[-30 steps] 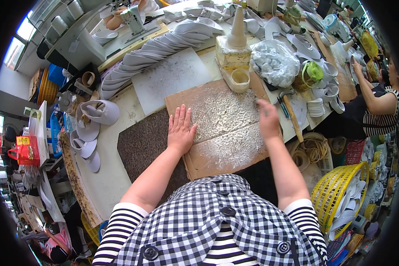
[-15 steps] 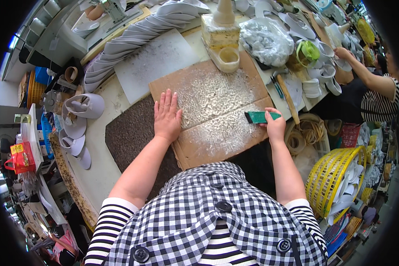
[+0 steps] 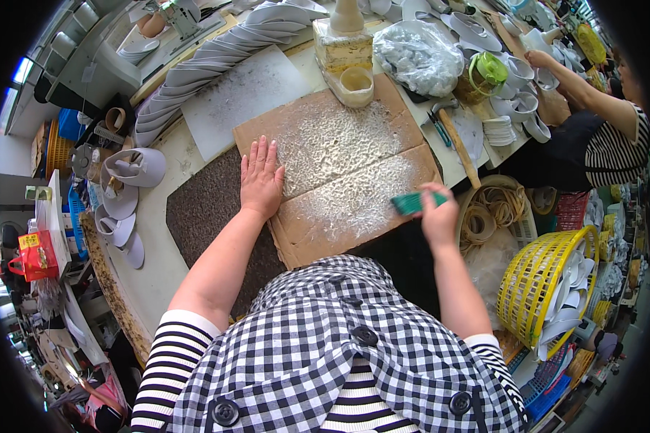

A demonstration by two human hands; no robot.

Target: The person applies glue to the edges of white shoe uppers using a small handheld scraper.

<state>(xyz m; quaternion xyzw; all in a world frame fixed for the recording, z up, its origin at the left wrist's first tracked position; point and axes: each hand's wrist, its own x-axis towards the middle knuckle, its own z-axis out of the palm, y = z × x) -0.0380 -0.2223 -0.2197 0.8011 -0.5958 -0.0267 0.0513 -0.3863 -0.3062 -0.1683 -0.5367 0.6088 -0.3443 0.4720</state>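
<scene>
The right hand pinches a green tool, unseen a second ago, now at the near right of the cardboard; it seems in use on the pale coating. The left hand lies flat on the cardboard's left, fingers slightly spread. A caked container blocks the far edge; a hammer lies right.

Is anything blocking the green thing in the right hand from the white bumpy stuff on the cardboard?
Nothing visible is. The green tool in the right hand points toward the white bumpy stuff; the left hand lies away, at the cardboard's left edge.
</scene>
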